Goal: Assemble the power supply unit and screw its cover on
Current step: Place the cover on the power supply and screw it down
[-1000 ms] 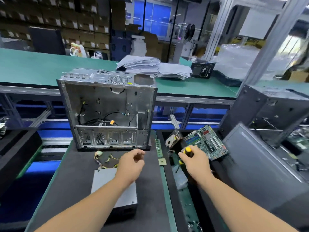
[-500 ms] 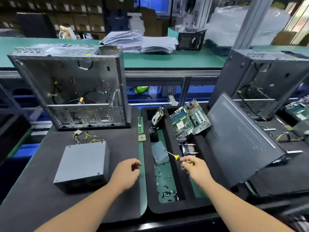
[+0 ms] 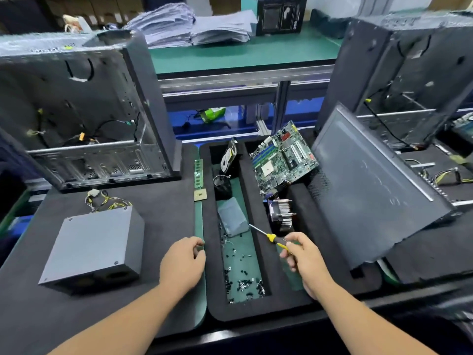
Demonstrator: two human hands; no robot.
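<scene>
A grey power supply unit lies on the black foam mat at the left, its yellow and black cables bunched behind it. My right hand grips a yellow-handled screwdriver, tip pointing up-left over the parts tray. My left hand hovers by the mat's right edge with curled fingers, and I see nothing held in it. Several small dark screws lie loose in the tray's green bottom. An open computer case stands behind the unit.
The black foam tray also holds a motherboard, a heatsink fan, a hard drive and a grey pad. A side panel leans at the right against a second case. A RAM stick and CPU lie between mat and tray.
The view has tilted down and closer to the bench. My right hand drew the screwdriver back toward me over the tray. My left hand moved right, away from the power supply unit.
</scene>
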